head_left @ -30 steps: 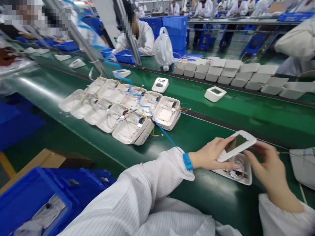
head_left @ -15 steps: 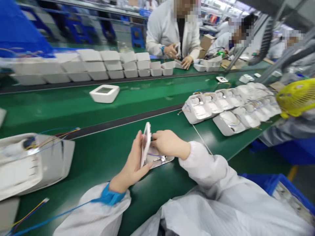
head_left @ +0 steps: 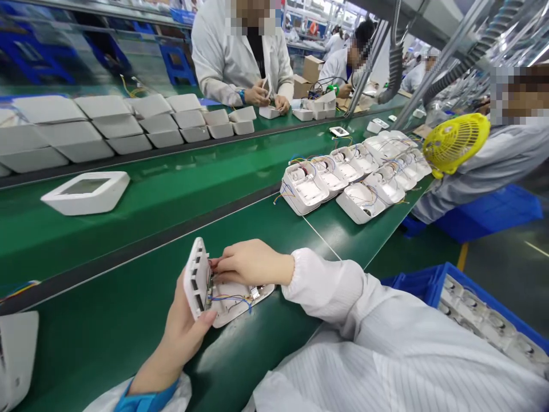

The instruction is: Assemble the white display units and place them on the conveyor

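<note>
A small silvery-white patch [head_left: 254, 293] inside the white base shell [head_left: 227, 315] may be a label, though it is too small to read. The base shell lies hollow side up on the green bench [head_left: 266, 349], its long axis slanting from lower left to upper right in the view. Blue, yellow and red wires [head_left: 234, 298] run across it towards the white front cover [head_left: 197, 280], which stands nearly upright at the shell's left end — long axis vertical with a slight lean, slotted edge towards the camera, inner side turned to the right.

The left hand [head_left: 180, 326] comes up from below and left of the base shell and is clamped on the front cover, fingers behind it and thumb across its lower corner. The right hand [head_left: 253, 262] arches over the shell, back of the hand upward, wrist to the right, fingers bent against the cover's inner side — whether they pinch anything there cannot be told. Beyond the shell and to its right stand rows of wired housings [head_left: 306, 189].
</note>
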The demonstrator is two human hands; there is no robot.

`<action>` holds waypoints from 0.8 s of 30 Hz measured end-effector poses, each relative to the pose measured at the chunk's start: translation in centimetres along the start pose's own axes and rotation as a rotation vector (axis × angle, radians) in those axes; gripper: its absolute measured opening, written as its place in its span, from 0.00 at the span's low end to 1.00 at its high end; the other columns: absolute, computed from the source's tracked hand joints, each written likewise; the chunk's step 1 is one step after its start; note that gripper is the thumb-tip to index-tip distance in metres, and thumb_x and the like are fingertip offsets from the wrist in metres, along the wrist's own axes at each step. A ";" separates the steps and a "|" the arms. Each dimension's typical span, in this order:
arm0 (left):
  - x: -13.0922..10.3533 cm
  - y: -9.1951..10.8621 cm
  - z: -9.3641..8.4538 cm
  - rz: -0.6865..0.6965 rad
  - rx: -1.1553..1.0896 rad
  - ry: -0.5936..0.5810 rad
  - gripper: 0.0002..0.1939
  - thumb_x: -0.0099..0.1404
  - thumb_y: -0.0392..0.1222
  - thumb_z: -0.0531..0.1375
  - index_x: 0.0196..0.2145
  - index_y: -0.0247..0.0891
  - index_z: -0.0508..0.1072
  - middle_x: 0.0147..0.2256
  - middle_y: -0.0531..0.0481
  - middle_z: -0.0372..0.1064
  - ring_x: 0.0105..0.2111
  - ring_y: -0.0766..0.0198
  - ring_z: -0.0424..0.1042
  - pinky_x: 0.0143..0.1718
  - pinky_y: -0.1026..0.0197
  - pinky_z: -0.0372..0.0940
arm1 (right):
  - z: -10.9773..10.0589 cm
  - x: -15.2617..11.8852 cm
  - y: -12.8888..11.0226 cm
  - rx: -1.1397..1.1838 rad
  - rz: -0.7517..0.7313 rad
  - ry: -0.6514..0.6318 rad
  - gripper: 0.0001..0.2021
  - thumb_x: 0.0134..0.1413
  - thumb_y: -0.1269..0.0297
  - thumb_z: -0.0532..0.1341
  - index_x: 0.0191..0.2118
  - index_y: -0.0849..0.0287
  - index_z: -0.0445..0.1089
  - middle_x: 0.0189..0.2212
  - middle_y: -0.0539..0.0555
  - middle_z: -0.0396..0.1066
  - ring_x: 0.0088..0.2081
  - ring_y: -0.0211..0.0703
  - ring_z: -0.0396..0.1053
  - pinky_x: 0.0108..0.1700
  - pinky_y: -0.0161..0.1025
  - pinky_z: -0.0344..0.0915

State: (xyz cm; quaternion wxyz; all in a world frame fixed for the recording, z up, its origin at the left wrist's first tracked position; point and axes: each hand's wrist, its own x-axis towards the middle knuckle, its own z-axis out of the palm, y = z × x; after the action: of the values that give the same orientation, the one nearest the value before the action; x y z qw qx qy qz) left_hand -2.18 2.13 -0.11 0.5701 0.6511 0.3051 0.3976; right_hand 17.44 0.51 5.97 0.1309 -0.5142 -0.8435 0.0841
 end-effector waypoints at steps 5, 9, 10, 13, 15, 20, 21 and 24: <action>0.1 0.7 0.3 -0.025 -0.067 -0.012 0.40 0.55 0.55 0.65 0.62 0.40 0.61 0.61 0.40 0.61 0.63 0.40 0.59 0.65 0.39 0.54 | 0.2 0.0 0.1 0.022 -0.008 0.021 0.16 0.67 0.54 0.54 0.44 0.56 0.76 0.41 0.51 0.75 0.43 0.39 0.69 0.34 0.36 0.56; 0.0 1.0 0.6 -0.023 -0.197 0.061 0.36 0.53 0.55 0.66 0.57 0.38 0.68 0.55 0.39 0.68 0.58 0.40 0.65 0.62 0.40 0.59 | 0.4 -0.1 0.1 0.026 0.017 0.050 0.16 0.67 0.53 0.53 0.46 0.54 0.76 0.39 0.51 0.74 0.43 0.39 0.69 0.34 0.36 0.56; 0.0 1.0 0.7 -0.021 -0.214 0.077 0.36 0.52 0.56 0.66 0.55 0.38 0.69 0.53 0.39 0.70 0.56 0.40 0.67 0.61 0.40 0.60 | 0.4 -0.1 0.1 0.026 0.019 0.055 0.17 0.67 0.53 0.53 0.46 0.54 0.76 0.39 0.51 0.74 0.42 0.39 0.69 0.34 0.36 0.56; 0.1 1.3 0.8 -0.033 -0.209 0.101 0.35 0.50 0.57 0.67 0.53 0.38 0.71 0.50 0.39 0.72 0.54 0.40 0.69 0.59 0.41 0.63 | 0.3 -0.1 0.2 0.013 0.013 0.052 0.17 0.67 0.54 0.54 0.46 0.56 0.76 0.38 0.51 0.74 0.42 0.40 0.69 0.34 0.37 0.56; 0.3 1.2 0.8 -0.055 -0.200 0.097 0.35 0.50 0.56 0.67 0.53 0.39 0.71 0.50 0.40 0.72 0.54 0.40 0.69 0.58 0.41 0.64 | 0.3 -0.1 0.3 0.006 0.002 0.035 0.16 0.67 0.55 0.53 0.45 0.56 0.76 0.39 0.52 0.74 0.42 0.40 0.69 0.35 0.37 0.56; 0.1 -0.1 0.4 0.022 -0.214 0.035 0.34 0.55 0.57 0.64 0.56 0.40 0.69 0.52 0.39 0.71 0.56 0.41 0.68 0.59 0.41 0.63 | 0.3 -0.2 0.1 0.046 0.052 0.043 0.14 0.67 0.59 0.55 0.41 0.56 0.77 0.37 0.52 0.74 0.40 0.41 0.69 0.35 0.37 0.55; -0.1 -0.3 0.3 0.042 -0.207 0.009 0.34 0.56 0.58 0.63 0.57 0.39 0.68 0.53 0.39 0.70 0.56 0.41 0.67 0.59 0.40 0.62 | 0.3 -0.2 0.1 0.058 0.052 0.053 0.13 0.66 0.60 0.56 0.40 0.58 0.78 0.36 0.53 0.74 0.39 0.41 0.69 0.35 0.37 0.56; -0.3 -0.4 0.2 0.048 -0.093 -0.037 0.36 0.58 0.56 0.64 0.60 0.40 0.65 0.58 0.38 0.65 0.59 0.42 0.65 0.62 0.40 0.58 | 0.4 -0.3 0.2 0.118 -0.008 0.076 0.11 0.65 0.64 0.57 0.38 0.60 0.77 0.37 0.54 0.74 0.40 0.41 0.68 0.38 0.36 0.58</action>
State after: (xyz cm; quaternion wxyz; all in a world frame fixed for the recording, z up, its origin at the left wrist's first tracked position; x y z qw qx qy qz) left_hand -2.13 1.79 -0.59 0.5955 0.6382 0.2598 0.4130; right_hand 17.59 0.34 5.51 0.1933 -0.5051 -0.8334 0.1134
